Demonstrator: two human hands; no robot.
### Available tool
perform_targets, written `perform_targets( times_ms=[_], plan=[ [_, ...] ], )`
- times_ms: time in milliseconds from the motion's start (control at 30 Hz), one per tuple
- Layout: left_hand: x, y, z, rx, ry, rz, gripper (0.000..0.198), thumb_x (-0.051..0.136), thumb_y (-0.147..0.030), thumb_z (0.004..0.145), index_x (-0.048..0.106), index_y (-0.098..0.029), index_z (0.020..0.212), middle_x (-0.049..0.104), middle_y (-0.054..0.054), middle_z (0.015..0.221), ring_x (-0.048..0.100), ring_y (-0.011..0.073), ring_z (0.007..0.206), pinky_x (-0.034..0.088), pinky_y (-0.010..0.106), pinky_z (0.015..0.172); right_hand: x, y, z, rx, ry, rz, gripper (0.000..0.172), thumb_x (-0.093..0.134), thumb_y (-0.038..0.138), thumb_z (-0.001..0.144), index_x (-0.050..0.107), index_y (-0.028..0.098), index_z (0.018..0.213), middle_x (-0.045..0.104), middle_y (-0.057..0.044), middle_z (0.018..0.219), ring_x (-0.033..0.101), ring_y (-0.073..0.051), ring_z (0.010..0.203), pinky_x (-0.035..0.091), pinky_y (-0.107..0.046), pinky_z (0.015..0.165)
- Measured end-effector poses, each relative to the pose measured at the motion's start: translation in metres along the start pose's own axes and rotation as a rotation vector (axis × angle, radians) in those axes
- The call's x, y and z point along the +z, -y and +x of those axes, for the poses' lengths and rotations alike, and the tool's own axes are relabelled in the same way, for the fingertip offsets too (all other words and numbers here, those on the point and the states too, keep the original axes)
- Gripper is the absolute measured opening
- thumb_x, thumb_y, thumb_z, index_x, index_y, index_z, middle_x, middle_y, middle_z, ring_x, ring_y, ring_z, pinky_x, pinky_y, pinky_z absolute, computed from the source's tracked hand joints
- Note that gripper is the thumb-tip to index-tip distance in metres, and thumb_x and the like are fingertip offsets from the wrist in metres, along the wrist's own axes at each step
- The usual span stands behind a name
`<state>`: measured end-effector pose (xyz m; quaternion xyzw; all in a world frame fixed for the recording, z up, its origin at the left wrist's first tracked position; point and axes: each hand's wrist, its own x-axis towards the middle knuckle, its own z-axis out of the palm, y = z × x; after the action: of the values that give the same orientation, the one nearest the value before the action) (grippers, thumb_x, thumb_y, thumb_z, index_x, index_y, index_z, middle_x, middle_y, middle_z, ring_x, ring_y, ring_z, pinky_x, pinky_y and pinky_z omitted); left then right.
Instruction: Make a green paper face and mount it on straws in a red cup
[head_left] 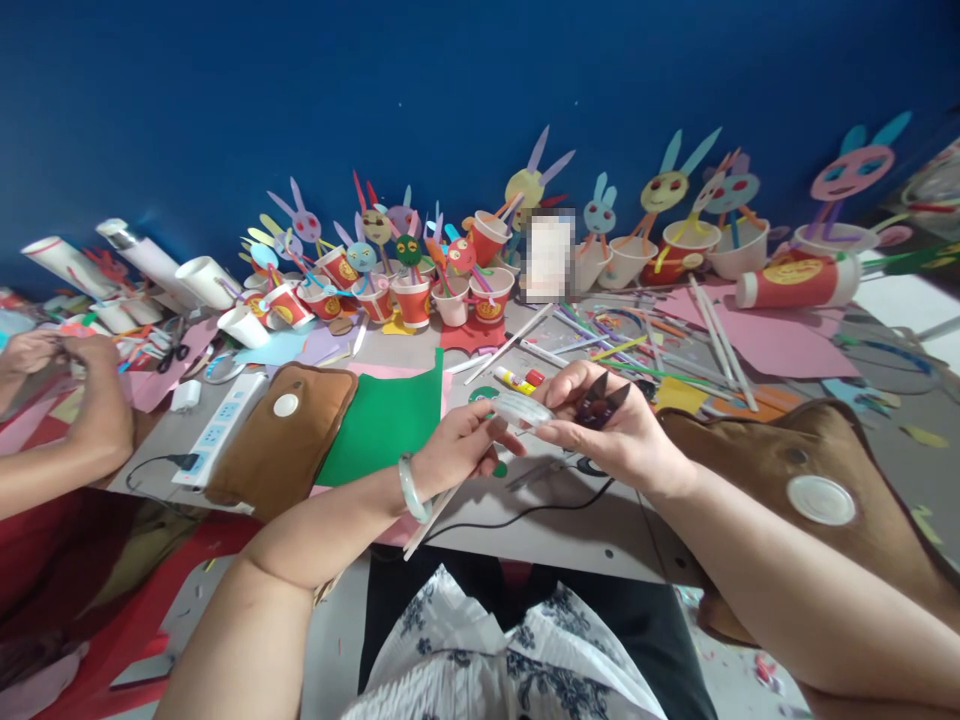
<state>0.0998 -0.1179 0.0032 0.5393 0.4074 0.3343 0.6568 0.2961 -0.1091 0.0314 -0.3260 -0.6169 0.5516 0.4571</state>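
Above the near edge of the grey table (555,540), both hands meet over a small translucent white oval piece (523,408). The left hand (457,452) pinches the piece's left end, its fingers (491,428) closed on it between thumb and forefinger. The right hand (611,430) holds the right end, thumb and forefinger pressed on it, and a dark purple paper cutout with pointed ears (600,400) is tucked under its other curled fingers. A pale green bangle (412,490) circles the left wrist.

Just beyond the hands lie a green sheet of felt (386,420), a yellow glue stick with a red cap (519,380) and a scatter of coloured and white paper straws (637,350). A brown pouch with a white round cap (281,435) lies left of the green sheet, beside a white power strip (217,425); a second brown pouch (795,470) sits under the right forearm at the table's right edge. A black cable (525,515) runs along the near edge below the hands.

Along the far edge stand red and white paper cups with rabbit-eared paper faces on straws (412,280). At the left edge another person's hands (67,360) work on small pieces.
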Motion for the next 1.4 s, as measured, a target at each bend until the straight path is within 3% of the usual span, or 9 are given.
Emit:
perform_targets(
  times_ms=[167, 333, 567, 967, 1200, 1400],
  plan=[
    [-0.002, -0.003, 0.001, 0.004, -0.001, -0.01, 0.049, 0.061, -0.06, 0.084, 0.06, -0.014, 0.1, 0.069, 0.005, 0.08, 0.048, 0.0035, 0.041, 0.031, 0.016, 0.038, -0.003, 0.003, -0.002, -0.033, 0.009, 0.042, 0.034, 0.084, 0.037, 0.072, 0.056, 0.024, 0.085, 0.066, -0.002, 0.081, 0.054, -0.011, 0.056, 0.04, -0.024, 0.046],
    [0.001, 0.002, 0.003, -0.008, -0.016, -0.045, 0.052, 0.061, -0.064, 0.083, 0.057, -0.015, 0.1, 0.067, 0.002, 0.075, 0.048, 0.0043, 0.04, 0.028, 0.016, 0.037, -0.001, 0.004, -0.003, -0.066, -0.017, -0.14, 0.036, 0.085, 0.043, 0.069, 0.058, 0.022, 0.082, 0.06, 0.0, 0.072, 0.042, -0.008, 0.05, 0.034, -0.024, 0.044],
    [0.003, -0.001, 0.002, 0.049, -0.062, -0.081, 0.049, 0.063, -0.06, 0.083, 0.057, -0.014, 0.097, 0.062, -0.001, 0.066, 0.048, 0.0049, 0.04, 0.03, 0.017, 0.039, 0.0, 0.004, -0.001, -0.124, -0.014, -0.309, 0.033, 0.08, 0.045, 0.075, 0.058, 0.022, 0.08, 0.054, 0.002, 0.065, 0.036, -0.008, 0.049, 0.031, -0.025, 0.044],
    [0.003, -0.003, -0.001, 0.067, -0.087, -0.149, 0.051, 0.064, -0.057, 0.082, 0.058, -0.012, 0.105, 0.068, 0.003, 0.078, 0.046, 0.003, 0.039, 0.028, 0.018, 0.038, -0.002, 0.009, -0.006, -0.208, -0.037, -0.308, 0.023, 0.079, 0.029, 0.077, 0.057, 0.022, 0.078, 0.055, 0.002, 0.067, 0.037, -0.007, 0.049, 0.028, -0.026, 0.042],
    [0.001, -0.003, 0.0, 0.061, -0.094, -0.169, 0.052, 0.064, -0.056, 0.083, 0.057, -0.013, 0.11, 0.069, 0.003, 0.08, 0.046, 0.0032, 0.039, 0.029, 0.018, 0.037, 0.001, 0.011, -0.005, -0.171, -0.109, -0.403, 0.025, 0.078, 0.042, 0.074, 0.057, 0.029, 0.074, 0.05, 0.001, 0.063, 0.034, -0.012, 0.047, 0.025, -0.03, 0.041],
    [0.0, 0.004, 0.004, 0.074, -0.047, -0.277, 0.051, 0.067, -0.055, 0.082, 0.056, -0.013, 0.108, 0.069, 0.002, 0.077, 0.047, 0.0036, 0.037, 0.027, 0.017, 0.034, 0.001, 0.007, 0.001, -0.175, -0.103, -0.456, 0.027, 0.08, 0.035, 0.073, 0.057, 0.021, 0.073, 0.048, 0.005, 0.059, 0.035, -0.007, 0.046, 0.028, -0.025, 0.041]
  ],
)
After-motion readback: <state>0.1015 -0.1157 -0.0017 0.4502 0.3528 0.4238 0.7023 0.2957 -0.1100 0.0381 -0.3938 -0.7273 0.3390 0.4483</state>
